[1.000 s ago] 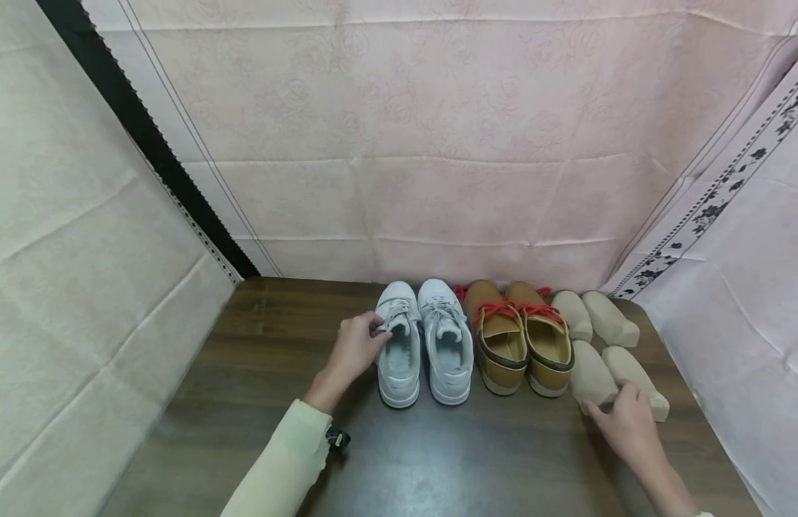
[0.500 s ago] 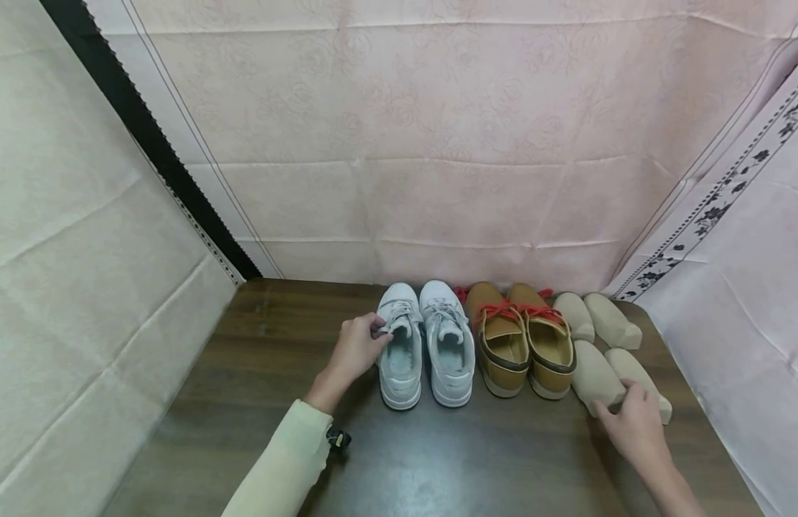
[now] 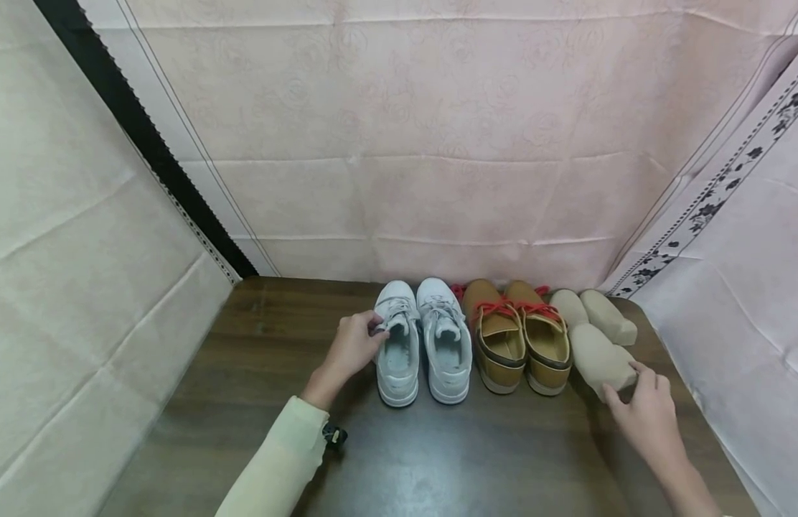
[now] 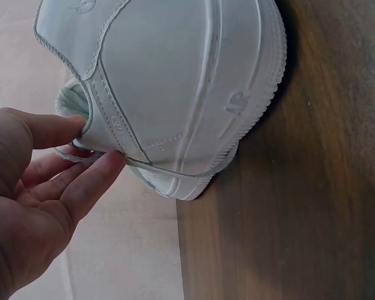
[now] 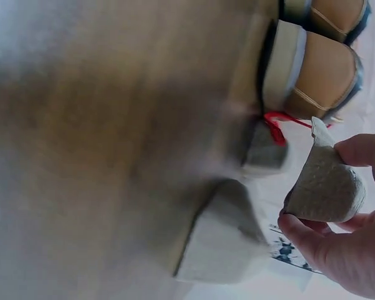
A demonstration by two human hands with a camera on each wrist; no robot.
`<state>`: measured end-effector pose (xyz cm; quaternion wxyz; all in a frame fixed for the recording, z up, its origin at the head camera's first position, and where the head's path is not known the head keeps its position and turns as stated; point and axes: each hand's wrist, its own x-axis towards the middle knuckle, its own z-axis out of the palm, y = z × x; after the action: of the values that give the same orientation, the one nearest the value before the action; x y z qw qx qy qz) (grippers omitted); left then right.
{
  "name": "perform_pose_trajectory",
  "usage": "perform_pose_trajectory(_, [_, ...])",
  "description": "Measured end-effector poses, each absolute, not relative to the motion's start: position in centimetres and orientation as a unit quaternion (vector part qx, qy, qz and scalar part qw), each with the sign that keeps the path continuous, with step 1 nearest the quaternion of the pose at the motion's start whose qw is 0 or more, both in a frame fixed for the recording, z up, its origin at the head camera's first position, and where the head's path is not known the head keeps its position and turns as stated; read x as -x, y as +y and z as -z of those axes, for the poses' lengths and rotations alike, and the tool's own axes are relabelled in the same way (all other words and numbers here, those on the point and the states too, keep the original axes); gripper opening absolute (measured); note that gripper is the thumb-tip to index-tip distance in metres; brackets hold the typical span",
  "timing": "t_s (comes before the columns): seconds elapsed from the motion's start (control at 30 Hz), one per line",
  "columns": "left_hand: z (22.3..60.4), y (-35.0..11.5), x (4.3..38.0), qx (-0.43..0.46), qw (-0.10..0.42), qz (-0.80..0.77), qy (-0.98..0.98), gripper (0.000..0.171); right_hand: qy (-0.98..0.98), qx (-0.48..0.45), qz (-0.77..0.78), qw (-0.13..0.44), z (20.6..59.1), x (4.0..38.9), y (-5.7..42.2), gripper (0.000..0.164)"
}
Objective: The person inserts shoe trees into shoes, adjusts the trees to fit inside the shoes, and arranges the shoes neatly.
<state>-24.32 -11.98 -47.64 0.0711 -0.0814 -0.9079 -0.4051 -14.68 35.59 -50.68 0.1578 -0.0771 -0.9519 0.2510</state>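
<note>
In the head view my left hand [image 3: 354, 348] is at the inner collar of the left white sneaker [image 3: 397, 380]. The left wrist view shows its thumb and fingers pinching the collar edge of that sneaker [image 4: 156, 81] beside a loose lace. My right hand [image 3: 651, 420] grips the heel end of a beige moulded shoe insert [image 3: 595, 359], raised off the wood; its hollow pulp shell [image 5: 328, 187] shows in the right wrist view. A second front insert [image 3: 623, 354] is mostly hidden behind it. Two more inserts, a left one [image 3: 568, 309] and a right one [image 3: 608, 316], lie behind.
A second white sneaker [image 3: 447, 377] stands close beside the first. Tan shoes [image 3: 502, 373] with red laces [image 3: 540, 311] adjoin the inserts. The brown wooden surface [image 3: 296, 301] meets a pale cloth wall [image 3: 438, 201] behind the shoes, and cloth rises at both sides.
My right hand has moved rightward and lifted the left front insert, which now covers most of its neighbour. My left hand and the shoes have stayed put.
</note>
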Motion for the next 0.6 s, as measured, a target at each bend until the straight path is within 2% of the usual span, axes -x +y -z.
perform_pose_trajectory(0.4, [47.6, -12.0, 24.4, 0.084, 0.069, 0.396, -0.912, 0.016, -0.940, 0.058, -0.256, 0.220, 48.3, 15.0, 35.6, 0.068])
perform_pose_trajectory(0.6, [47.5, -12.0, 24.4, 0.086, 0.071, 0.393, -0.913, 0.017, -0.931, 0.019, -0.256, 0.259, 46.9, 15.1, 34.8, 0.068])
